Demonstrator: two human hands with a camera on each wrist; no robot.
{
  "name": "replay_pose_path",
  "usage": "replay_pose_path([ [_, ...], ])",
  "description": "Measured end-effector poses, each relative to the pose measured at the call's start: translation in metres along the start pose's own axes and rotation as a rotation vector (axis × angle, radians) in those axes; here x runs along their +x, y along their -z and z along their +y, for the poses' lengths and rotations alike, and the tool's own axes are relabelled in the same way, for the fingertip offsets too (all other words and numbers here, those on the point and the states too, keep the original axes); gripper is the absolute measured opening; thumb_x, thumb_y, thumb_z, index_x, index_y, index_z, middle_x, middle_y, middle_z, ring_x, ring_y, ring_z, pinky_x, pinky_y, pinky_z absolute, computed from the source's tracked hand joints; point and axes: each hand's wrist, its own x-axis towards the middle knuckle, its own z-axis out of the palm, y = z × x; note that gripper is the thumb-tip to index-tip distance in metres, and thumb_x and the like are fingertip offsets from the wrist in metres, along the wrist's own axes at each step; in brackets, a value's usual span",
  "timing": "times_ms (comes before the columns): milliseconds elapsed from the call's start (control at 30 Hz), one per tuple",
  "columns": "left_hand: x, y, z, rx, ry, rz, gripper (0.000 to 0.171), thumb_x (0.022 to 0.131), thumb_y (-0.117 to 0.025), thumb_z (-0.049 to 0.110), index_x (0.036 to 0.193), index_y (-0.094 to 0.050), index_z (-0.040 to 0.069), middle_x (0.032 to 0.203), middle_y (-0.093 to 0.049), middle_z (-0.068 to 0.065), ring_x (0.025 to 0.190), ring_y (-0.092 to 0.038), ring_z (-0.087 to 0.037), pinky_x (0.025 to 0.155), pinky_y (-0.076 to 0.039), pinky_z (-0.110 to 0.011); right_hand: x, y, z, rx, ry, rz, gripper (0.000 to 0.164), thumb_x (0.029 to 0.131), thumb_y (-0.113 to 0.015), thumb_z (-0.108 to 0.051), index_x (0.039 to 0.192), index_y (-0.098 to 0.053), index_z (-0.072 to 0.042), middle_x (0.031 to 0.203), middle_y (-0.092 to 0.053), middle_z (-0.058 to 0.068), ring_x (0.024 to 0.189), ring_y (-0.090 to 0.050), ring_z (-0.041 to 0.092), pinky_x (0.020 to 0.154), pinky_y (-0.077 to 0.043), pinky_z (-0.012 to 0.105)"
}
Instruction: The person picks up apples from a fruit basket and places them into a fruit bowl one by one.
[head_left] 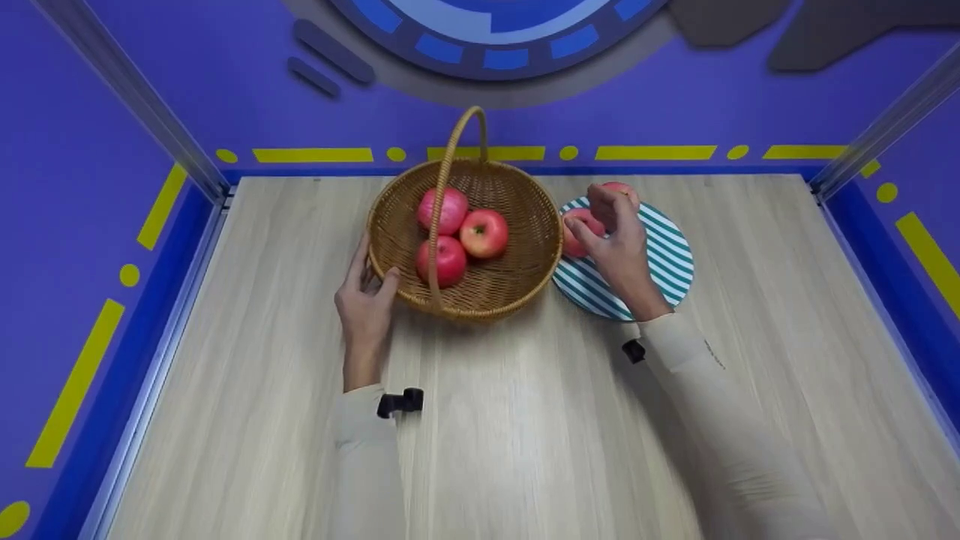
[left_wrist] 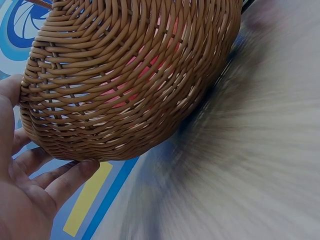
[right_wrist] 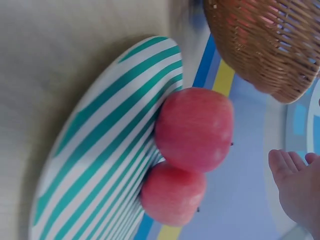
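A round wicker basket [head_left: 525,247] with an arched handle holds three red apples [head_left: 484,233]. My left hand [head_left: 366,307] grips its left side, thumb at the rim and fingers along the outer wall; in the left wrist view the fingertips touch the weave from below. To the right, two more apples [right_wrist: 195,130] lie touching on a round green-and-white striped plate [head_left: 667,247]. Over them hovers my right hand [head_left: 624,255], thumb and fingers apart, with nothing held. In the head view it partly covers both apples.
Plate and basket stand close side by side near the back of a pale wooden table [head_left: 495,420]. Blue-purple panels [head_left: 247,90] with yellow marks wall in the back and both sides. Black wrist mounts [head_left: 401,403] sit on the sleeves.
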Motion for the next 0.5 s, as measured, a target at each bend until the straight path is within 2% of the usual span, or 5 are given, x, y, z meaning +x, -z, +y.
replay_pose_path([
  [133,0.000,0.001,0.000,0.008,-0.003,-0.001,0.066,0.097,-0.072,0.011,0.159,-0.053,0.024,0.161,-0.048,-0.009,0.138,-0.056,-0.028,0.108,-0.052,-0.037,0.002,-0.004,-0.008,-0.002,-0.011,-0.021,0.060,0.097,-0.081,-0.016,0.148,-0.054,-0.004,0.149,-0.059,0.009,0.138,-0.057,0.025,0.116,-0.045,0.034],
  [267,0.000,0.001,0.002,0.001,0.001,-0.003,0.067,0.096,-0.072,0.010,0.159,-0.053,0.023,0.161,-0.048,-0.009,0.138,-0.057,-0.028,0.107,-0.053,-0.037,0.004,-0.008,-0.014,0.028,0.012,-0.029,0.059,0.096,-0.081,-0.016,0.147,-0.055,-0.001,0.148,-0.060,0.011,0.136,-0.058,0.025,0.115,-0.045,0.035],
  [500,0.000,-0.001,0.004,-0.018,0.016,-0.008,0.069,0.096,-0.070,0.003,0.161,-0.048,0.012,0.163,-0.044,-0.014,0.142,-0.052,-0.033,0.109,-0.051,-0.040,0.007,-0.020,-0.022,0.062,0.134,-0.040,0.060,0.095,-0.082,-0.014,0.146,-0.056,0.002,0.145,-0.061,0.015,0.135,-0.059,0.024,0.114,-0.048,0.043],
])
